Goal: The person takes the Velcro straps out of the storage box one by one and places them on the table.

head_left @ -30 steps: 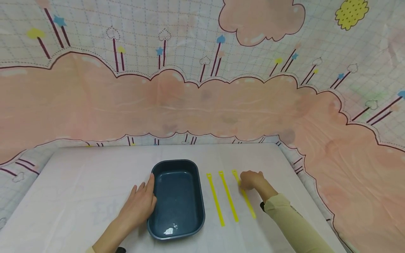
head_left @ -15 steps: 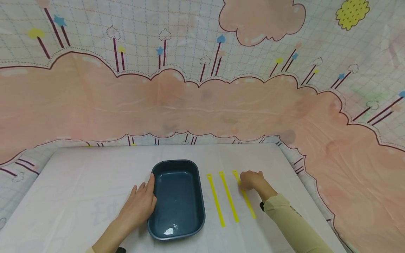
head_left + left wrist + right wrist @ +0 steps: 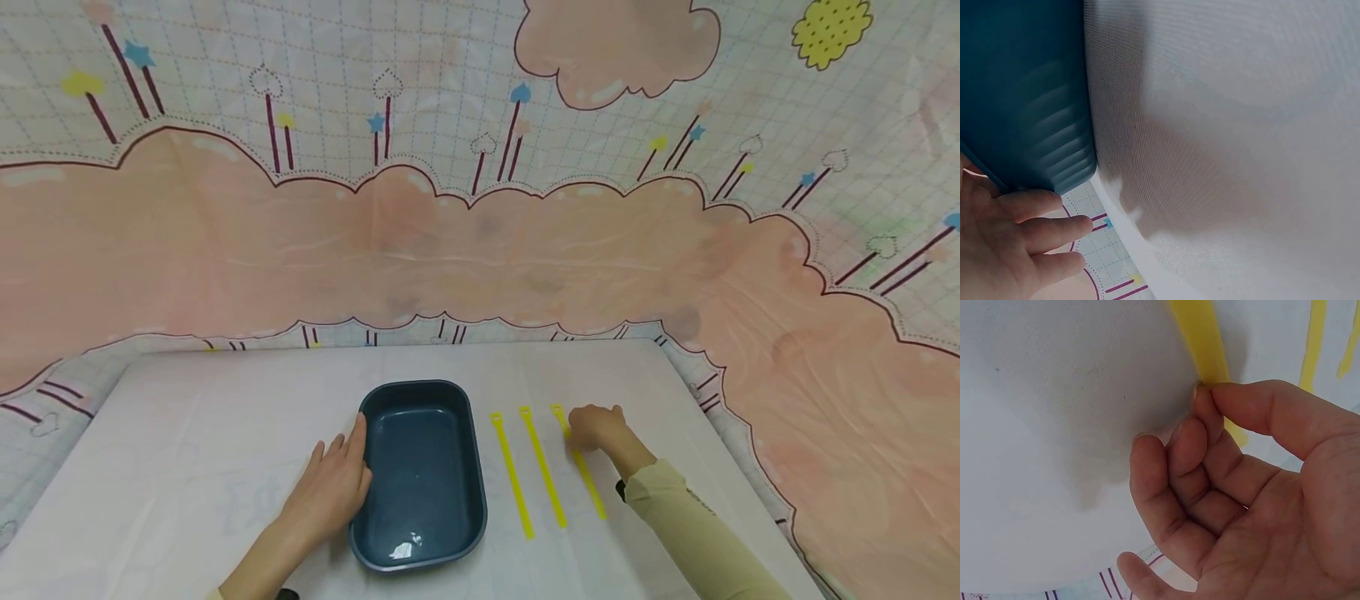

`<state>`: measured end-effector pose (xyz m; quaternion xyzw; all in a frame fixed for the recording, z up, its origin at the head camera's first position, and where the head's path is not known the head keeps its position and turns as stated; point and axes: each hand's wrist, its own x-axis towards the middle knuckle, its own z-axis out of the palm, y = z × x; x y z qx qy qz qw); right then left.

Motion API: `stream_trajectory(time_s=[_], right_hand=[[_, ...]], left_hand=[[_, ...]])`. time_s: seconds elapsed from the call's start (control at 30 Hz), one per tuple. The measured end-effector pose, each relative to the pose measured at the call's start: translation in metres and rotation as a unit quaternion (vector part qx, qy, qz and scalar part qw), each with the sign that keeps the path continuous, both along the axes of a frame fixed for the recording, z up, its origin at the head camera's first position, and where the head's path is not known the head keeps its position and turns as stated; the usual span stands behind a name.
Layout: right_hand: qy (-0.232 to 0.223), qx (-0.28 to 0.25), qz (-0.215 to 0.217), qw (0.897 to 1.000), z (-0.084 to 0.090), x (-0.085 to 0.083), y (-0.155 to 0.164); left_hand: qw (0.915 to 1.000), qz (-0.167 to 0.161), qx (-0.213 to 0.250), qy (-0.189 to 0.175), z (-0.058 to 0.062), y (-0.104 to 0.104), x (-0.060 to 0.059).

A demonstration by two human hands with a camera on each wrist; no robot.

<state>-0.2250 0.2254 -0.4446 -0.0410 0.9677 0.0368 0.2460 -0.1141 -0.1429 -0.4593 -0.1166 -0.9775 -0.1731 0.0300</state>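
Observation:
Three flat yellow cable ties with wider slotted ends lie side by side: the left cable tie (image 3: 512, 475), the middle cable tie (image 3: 543, 471) and the right cable tie (image 3: 588, 483). Thumb and index finger of my right hand (image 3: 600, 427) pinch the right cable tie around its upper part; in the right wrist view this cable tie (image 3: 1200, 337) passes behind the fingertips. A dark blue rectangular tray (image 3: 480, 467) stands left of them. My left hand (image 3: 330, 483) rests against its left side, fingers extended, with the index finger along the rim.
All of this is on a white-covered table (image 3: 202, 433). Behind it and to its right hangs a patterned cloth (image 3: 465, 258) with pink cloud shapes and a grid. A long light sleeve (image 3: 697, 525) covers the right arm.

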Motion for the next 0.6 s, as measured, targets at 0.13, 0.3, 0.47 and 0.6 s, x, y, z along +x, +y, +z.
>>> stream_trajectory(time_s=[0.13,0.3,0.47,0.6], right_hand=[[0.003,0.001,-0.004,1.000,-0.001,0.001,-0.001],[0.005,-0.005,-0.009,1.000,-0.001,0.001,0.001],[0.006,-0.026,-0.011,1.000,0.004,0.003,0.005],[0.021,-0.045,-0.004,0.999,0.007,0.002,0.010]], left_hand=[[1.0000,0.002,0.002,0.005,0.000,-0.001,0.000],[1.0000,0.003,0.002,0.004,0.002,-0.002,-0.001],[0.9999,0.002,0.010,0.003,0.007,-0.004,-0.001],[0.9996,0.012,0.018,0.018,0.009,-0.007,-0.005]])
